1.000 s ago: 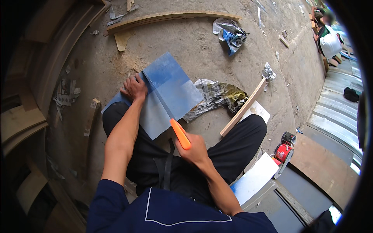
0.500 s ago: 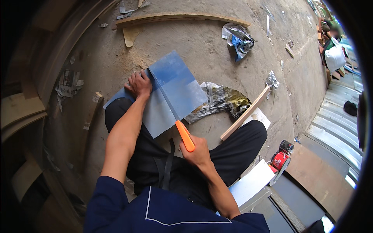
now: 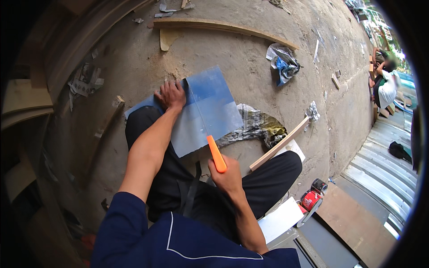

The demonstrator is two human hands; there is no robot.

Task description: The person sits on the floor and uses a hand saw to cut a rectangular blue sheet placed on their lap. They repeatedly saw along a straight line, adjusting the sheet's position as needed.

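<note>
A hand saw with an orange handle (image 3: 216, 154) is in my right hand (image 3: 227, 174), fingers wrapped round the grip. Its thin blade runs away from me across a blue and grey sheet-like board (image 3: 219, 100), seen nearly edge-on. A dark gap shows at the board's far edge, beside my left hand (image 3: 171, 95). That hand presses on the board left of the blade, fingers bent over the far edge; their tips are hard to make out. The board's left part rests at my bent left knee. Crumpled printed paper (image 3: 254, 123) sticks out from under its right side.
A long curved wood strip (image 3: 223, 27) lies beyond the board, near crumpled paper (image 3: 284, 64). Another wood strip (image 3: 279, 144) leans by my right knee. Red and black tape rolls (image 3: 310, 201) sit at right. Stacked wood (image 3: 27, 100) stands at left. Another person (image 3: 386, 89) sits far right.
The view has turned slightly, shifting the scene. The saw handle has moved a little, and its blade now looks thinner. My left hand stays on the board.
</note>
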